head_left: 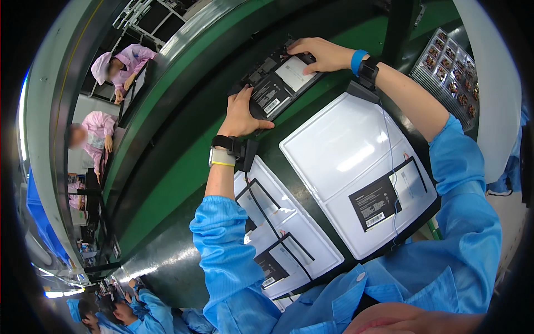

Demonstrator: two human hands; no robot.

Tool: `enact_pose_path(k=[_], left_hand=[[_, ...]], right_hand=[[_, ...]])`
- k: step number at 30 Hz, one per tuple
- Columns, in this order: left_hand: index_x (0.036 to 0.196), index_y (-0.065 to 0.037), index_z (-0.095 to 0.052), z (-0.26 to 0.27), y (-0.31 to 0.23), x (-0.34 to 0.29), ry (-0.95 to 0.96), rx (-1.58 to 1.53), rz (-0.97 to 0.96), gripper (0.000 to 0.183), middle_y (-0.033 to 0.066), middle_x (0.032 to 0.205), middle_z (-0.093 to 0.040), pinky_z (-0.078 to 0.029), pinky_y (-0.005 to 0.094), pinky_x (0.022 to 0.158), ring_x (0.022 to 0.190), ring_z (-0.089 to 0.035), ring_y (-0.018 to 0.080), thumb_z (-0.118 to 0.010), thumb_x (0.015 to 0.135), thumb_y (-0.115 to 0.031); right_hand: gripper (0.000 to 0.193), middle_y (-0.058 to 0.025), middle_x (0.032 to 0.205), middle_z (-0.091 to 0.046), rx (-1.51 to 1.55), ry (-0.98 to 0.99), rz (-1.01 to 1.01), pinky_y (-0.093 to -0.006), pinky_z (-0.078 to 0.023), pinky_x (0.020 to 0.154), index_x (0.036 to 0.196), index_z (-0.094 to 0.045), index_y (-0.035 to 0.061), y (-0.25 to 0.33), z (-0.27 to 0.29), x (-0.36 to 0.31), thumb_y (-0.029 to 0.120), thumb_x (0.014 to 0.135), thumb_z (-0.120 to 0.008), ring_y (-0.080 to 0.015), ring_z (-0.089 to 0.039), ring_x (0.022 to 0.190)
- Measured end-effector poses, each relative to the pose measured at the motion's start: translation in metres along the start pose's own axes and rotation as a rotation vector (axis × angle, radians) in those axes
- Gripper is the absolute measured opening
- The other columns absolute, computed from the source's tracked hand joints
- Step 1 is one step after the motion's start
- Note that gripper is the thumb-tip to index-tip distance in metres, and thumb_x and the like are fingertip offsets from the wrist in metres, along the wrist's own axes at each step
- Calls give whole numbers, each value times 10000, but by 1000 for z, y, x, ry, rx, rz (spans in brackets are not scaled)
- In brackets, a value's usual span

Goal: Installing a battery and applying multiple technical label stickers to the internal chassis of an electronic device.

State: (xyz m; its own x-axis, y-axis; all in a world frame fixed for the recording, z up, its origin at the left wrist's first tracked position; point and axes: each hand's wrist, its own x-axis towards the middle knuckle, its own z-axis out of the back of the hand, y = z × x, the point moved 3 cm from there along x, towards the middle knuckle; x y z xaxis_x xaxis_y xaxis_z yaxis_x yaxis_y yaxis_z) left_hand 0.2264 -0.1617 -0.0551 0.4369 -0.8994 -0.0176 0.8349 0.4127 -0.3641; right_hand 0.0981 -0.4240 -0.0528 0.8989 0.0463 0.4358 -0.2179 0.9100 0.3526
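At the far side of the workbench lies an open laptop base [260, 71] with its insides showing. A flat black battery [272, 96] with a white panel sits in it. My left hand [241, 113] grips the base's left end, thumb along the near edge and fingers over the top. The right end is held by my right hand [321, 54], its thumb over the white panel and its fingers at the far corner. Both wrists wear straps with small black boxes; a cord trails from each.
Nearer me, a white tray [328, 146] holds one loose battery [371, 201]. A second white tray [325, 257] holds more batteries [271, 266]. Stacked clear blister trays [453, 69] of small parts stand at right. Across the green line [167, 192], people in pink [133, 60] work; people in blue [153, 312] are lower left.
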Motion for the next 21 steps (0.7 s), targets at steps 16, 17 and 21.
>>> enact_pose_path(k=[16,17,21], left_hand=[[1466,106,-394,-10,3,-7,42,215,-19,1130,250,1577,-340,-304,442,1200,1457,-298,422,-827,679,-580],[1454,113,-410,-9,-4,-8,-10,277,-24,1089,269,1565,-350,-305,453,1194,1451,-312,430,-772,736,-622],[1413,121,-461,-23,-19,-8,-156,275,-211,980,342,1491,-408,-314,470,1181,1404,-385,455,-663,838,-647]], right_hand=[[862,-218,1633,-240,-178,427,-18,-447,-252,1222,1539,-305,-35,28,-11,-17,435,924,-685,-379,-256,1498],[869,-224,1631,-242,-180,427,-26,-448,-255,1221,1537,-302,-41,29,-11,-18,439,922,-687,-387,-262,1493],[883,-245,1622,-243,-180,438,-11,-448,-269,1215,1534,-299,-49,39,-13,-14,439,915,-695,-404,-283,1479]])
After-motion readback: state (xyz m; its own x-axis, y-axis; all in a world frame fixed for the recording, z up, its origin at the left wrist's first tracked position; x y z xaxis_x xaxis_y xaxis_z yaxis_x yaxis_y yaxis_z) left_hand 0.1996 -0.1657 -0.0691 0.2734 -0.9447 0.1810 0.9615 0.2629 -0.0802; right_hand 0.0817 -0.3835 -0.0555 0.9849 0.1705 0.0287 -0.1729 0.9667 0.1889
